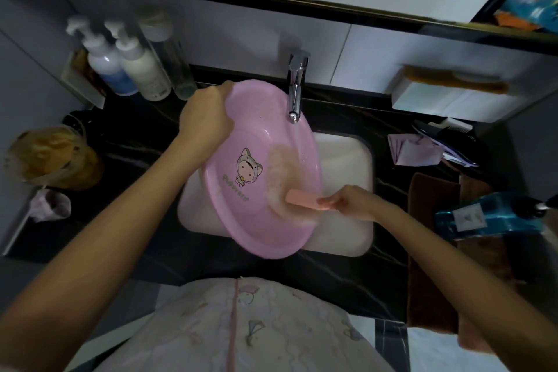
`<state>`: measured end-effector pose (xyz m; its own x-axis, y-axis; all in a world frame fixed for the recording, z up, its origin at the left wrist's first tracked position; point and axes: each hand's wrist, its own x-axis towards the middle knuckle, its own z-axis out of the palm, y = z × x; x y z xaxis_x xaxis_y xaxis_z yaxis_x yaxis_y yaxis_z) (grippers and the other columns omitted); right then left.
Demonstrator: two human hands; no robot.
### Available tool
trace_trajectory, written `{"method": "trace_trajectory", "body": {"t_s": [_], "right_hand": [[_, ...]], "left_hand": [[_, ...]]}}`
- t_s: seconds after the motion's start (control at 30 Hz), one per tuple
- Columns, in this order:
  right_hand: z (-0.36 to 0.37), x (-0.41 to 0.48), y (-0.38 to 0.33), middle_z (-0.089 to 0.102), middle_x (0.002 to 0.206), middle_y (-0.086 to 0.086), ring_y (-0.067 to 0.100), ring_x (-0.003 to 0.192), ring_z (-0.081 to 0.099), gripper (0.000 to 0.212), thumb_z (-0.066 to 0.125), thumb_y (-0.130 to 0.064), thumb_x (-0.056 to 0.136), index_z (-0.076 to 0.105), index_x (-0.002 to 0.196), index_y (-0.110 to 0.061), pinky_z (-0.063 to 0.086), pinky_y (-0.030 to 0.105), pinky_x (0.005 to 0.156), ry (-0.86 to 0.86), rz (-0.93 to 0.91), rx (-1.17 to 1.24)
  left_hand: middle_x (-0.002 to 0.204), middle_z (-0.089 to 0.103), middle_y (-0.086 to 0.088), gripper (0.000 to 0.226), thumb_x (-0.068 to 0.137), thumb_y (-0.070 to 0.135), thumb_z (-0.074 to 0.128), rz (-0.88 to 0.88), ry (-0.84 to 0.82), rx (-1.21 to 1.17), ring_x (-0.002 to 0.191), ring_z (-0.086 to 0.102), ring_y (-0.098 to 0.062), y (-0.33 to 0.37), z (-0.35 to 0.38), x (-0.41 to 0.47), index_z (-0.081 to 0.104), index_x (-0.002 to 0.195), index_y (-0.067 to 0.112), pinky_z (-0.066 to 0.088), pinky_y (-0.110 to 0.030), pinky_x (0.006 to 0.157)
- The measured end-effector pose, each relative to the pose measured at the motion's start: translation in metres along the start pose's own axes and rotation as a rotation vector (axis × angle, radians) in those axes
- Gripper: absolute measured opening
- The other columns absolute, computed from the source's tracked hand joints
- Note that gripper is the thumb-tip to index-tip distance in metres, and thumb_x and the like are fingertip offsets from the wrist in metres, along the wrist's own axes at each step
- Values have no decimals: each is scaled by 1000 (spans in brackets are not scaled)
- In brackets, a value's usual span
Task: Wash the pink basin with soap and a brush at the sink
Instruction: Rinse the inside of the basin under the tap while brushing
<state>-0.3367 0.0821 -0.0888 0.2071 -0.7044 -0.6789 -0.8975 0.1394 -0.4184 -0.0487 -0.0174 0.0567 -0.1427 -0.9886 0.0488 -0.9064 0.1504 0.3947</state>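
The pink basin (238, 220), with a cartoon figure printed inside, is tilted over the white sink (344, 160). My left hand (206, 116) grips its upper left rim. My right hand (350, 201) holds the pink handle of a brush (302, 198), whose bristles press against the basin's inner right side. Foam and a blurred smear run along that side. Water falls from the chrome tap (297, 84) onto the basin's upper edge.
Two pump bottles (123, 63) and a clear bottle stand at the back left. A brownish container (51, 157) sits on the left counter. A blue bottle (489, 216) lies on a brown towel at the right, with a lilac cloth (413, 149) and a white box (453, 100) behind.
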Motion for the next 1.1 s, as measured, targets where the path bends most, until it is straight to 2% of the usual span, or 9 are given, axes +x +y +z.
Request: {"method": "trace_trajectory", "body": {"t_s": [0.1, 0.17, 0.23, 0.3, 0.47, 0.67, 0.83, 0.97, 1.1], "right_hand": [[9, -7, -5, 56, 86, -19, 2, 72, 50, 42, 46, 2, 93, 58, 129, -17, 42, 12, 67, -104, -21, 73], [3, -6, -6, 60, 99, -15, 6, 81, 54, 46, 45, 6, 90, 58, 129, -15, 45, 14, 74, -146, -19, 112], [-10, 3, -4, 60, 123, -1, 18, 103, 57, 50, 46, 8, 87, 59, 128, -17, 45, 23, 90, -138, -5, 98], [-29, 15, -4, 57, 132, 0, 18, 114, 55, 50, 49, 5, 87, 58, 128, -21, 40, 25, 97, -102, -15, 12], [-81, 49, -21, 63, 124, -8, 16, 107, 60, 25, 51, -36, 96, 62, 118, -43, 41, 26, 77, 159, -34, -278], [-122, 63, -52, 59, 109, -1, 22, 101, 59, 38, 39, -28, 100, 47, 133, -46, 37, 31, 66, 429, -260, -736], [-115, 65, -47, 62, 116, 0, 21, 100, 59, 36, 44, -25, 99, 53, 130, -42, 40, 28, 71, 140, -141, -741], [-110, 64, -37, 62, 104, 3, 23, 90, 61, 36, 41, -27, 100, 53, 132, -39, 34, 29, 60, 411, -229, -696], [-101, 60, -32, 62, 107, 2, 21, 93, 60, 35, 44, -27, 99, 54, 129, -41, 33, 27, 62, 301, -177, -638]], "left_hand": [[100, 62, -23, 63, 71, -9, 47, -2, -5, -6, 95, 58, -42, 0, 2, -1, 51, 130, 11, 47, -43, 70], [101, 62, -23, 62, 71, -10, 47, -2, -9, -17, 95, 58, -42, -1, 2, 0, 51, 129, 11, 48, -43, 71], [103, 63, -24, 62, 71, -10, 47, -9, -9, -28, 98, 58, -42, -1, 1, 0, 52, 129, 10, 50, -45, 75], [107, 63, -24, 63, 71, -11, 48, -9, -18, -38, 100, 58, -42, -1, 0, 1, 51, 131, 9, 51, -46, 79], [109, 63, -25, 68, 70, -12, 48, 0, -41, -52, 101, 58, -42, -3, 0, 4, 48, 135, 10, 50, -46, 82], [119, 60, -23, 73, 72, -11, 49, -37, -51, -48, 110, 55, -40, -4, 1, 6, 42, 140, 14, 48, -47, 90], [117, 62, -21, 76, 71, -11, 49, -33, -57, -53, 108, 57, -38, -8, 2, 7, 42, 141, 16, 49, -43, 88], [120, 61, -21, 76, 72, -11, 49, -33, -63, -59, 109, 56, -38, -7, 3, 8, 41, 142, 16, 49, -42, 89], [120, 60, -21, 75, 72, -11, 50, -37, -57, -43, 110, 56, -38, -7, 3, 7, 41, 142, 15, 48, -43, 89]]}}
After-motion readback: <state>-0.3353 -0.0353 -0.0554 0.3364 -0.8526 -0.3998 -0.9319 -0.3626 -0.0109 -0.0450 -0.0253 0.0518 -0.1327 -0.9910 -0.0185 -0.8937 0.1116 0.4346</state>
